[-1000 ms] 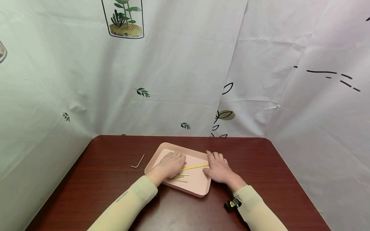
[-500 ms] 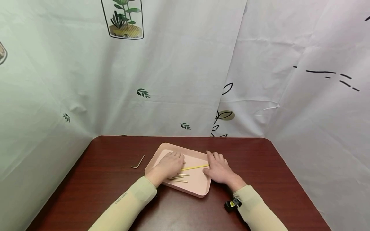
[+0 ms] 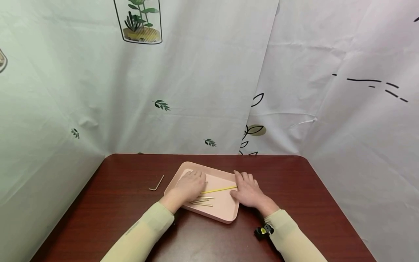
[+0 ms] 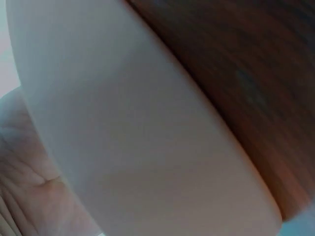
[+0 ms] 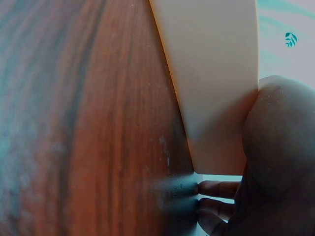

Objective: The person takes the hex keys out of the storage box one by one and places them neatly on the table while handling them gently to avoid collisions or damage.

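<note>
Over the left part of a pink tray (image 3: 226, 209), my left hand (image 3: 191, 186) reaches down with its back up; its fingertips are hidden. A short metallic end (image 3: 207, 182) shows beside its fingers. Several thin gold-coloured metal rods (image 3: 204, 201) lie in the tray, their left ends covered by the hand. A narrow yellow strip (image 3: 219, 189) runs from under the left hand to the right hand. My right hand (image 3: 248, 191) grips the tray's right rim, thumb inside. The right wrist view shows its fingers (image 5: 219, 189) past the tray's corner. Whether the left hand holds anything, I cannot tell.
An L-shaped hex key (image 3: 158, 183) lies on the dark red-brown table (image 3: 203, 243), left of the tray. A black device (image 3: 263, 231) sits at the right wrist. Printed white curtains (image 3: 196, 72) stand behind the table and along both sides.
My left hand has slid slightly left inside the tray, the metallic end shifting with it. More of the yellow strip's left part shows. The right hand and tray stay put.
</note>
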Available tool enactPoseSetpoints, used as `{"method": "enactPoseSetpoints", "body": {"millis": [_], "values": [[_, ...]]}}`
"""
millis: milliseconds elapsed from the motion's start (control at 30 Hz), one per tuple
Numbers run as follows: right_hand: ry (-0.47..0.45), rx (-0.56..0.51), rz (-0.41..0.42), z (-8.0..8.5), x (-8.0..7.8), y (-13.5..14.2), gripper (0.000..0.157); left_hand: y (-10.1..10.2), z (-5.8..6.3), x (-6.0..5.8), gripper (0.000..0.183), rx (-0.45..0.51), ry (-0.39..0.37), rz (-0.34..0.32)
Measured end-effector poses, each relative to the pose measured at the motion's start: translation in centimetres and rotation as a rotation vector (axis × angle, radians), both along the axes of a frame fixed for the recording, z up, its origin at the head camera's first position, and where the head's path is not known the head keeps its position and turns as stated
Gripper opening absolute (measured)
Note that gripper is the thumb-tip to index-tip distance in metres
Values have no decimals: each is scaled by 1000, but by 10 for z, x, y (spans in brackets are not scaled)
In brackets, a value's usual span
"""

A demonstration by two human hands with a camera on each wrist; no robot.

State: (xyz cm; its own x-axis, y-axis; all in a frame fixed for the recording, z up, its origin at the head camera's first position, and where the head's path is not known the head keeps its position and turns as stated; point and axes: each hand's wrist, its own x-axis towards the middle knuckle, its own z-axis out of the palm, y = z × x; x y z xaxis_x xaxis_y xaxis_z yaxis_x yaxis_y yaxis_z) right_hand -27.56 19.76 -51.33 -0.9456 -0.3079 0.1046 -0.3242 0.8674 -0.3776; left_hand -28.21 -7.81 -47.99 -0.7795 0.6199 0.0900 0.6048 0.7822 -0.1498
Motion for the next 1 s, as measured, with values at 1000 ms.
{"method": "enactPoseSetpoints", "body": {"millis": [1000], "values": [[-11, 1, 2, 2, 2, -1, 86, -44, 24, 11, 20, 203, -7, 143]]}}
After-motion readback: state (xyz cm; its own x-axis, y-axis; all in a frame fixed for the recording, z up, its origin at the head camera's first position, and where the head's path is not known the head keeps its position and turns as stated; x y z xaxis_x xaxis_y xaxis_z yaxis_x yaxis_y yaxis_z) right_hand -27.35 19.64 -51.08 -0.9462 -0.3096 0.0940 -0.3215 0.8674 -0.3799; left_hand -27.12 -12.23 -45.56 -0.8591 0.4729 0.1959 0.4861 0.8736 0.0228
